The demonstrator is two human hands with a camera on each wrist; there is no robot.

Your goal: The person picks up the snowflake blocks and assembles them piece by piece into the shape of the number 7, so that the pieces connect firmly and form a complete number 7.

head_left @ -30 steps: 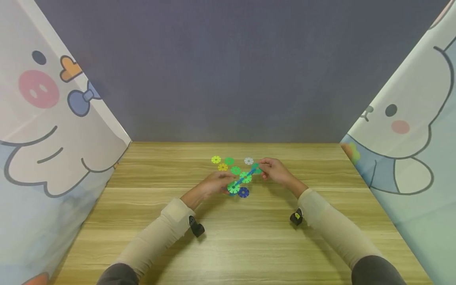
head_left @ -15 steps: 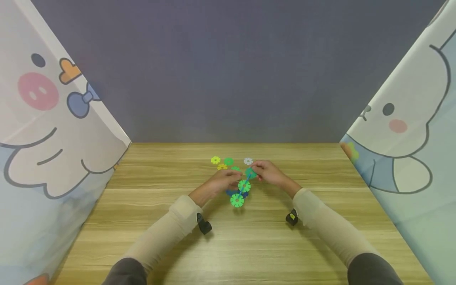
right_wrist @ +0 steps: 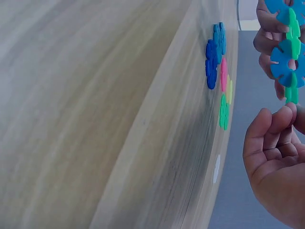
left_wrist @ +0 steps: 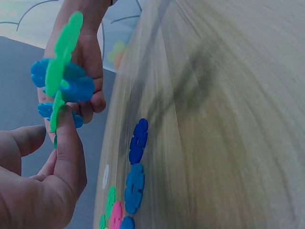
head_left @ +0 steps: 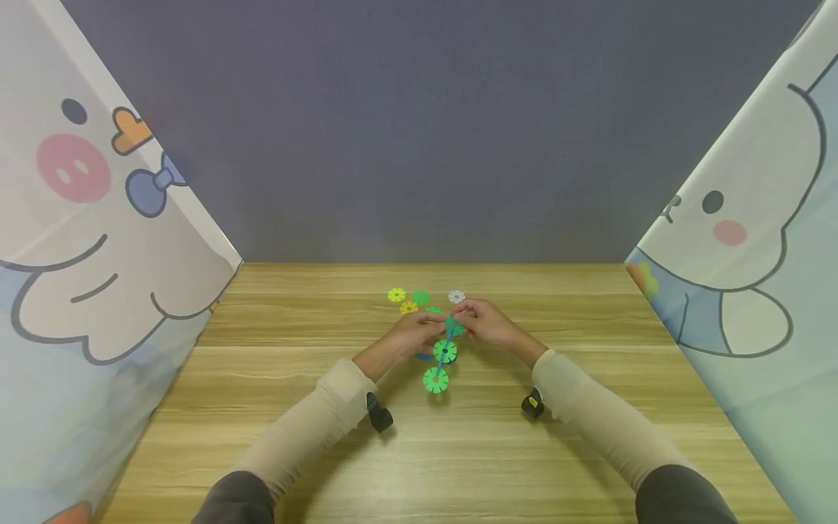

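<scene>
Head view: chain of slotted discs [head_left: 439, 353], green and blue, held between the two hands, near end toward the person. Right hand [head_left: 492, 325] pinches the far-end disc. Left hand [head_left: 407, 337] comes in from the other side, fingertips right by that end; can't tell here if its grip is closed. Loose pieces lie on the wooden desk [head_left: 517, 473]: yellow disc [head_left: 396, 295], green disc [head_left: 421, 297], white disc [head_left: 456, 296], all beyond the hands. Grey wall [head_left: 419, 131] behind.

Left wrist view: chain is up off the desk. Left hand's digits overlap its lower green part; grip still unclear. Right hand shows behind the chain. Dark blue disc [left_wrist: 138, 141] and lighter blue disc [left_wrist: 134, 189] in a row on the desk, pink disc [left_wrist: 116, 215] near the bottom edge.

Right wrist view: right thumb and finger grip the chain's green end. Chain cut off by frame edge. Left fingers behind the blue parts, hold unclear. White disc sits apart from the other loose ones.
</scene>
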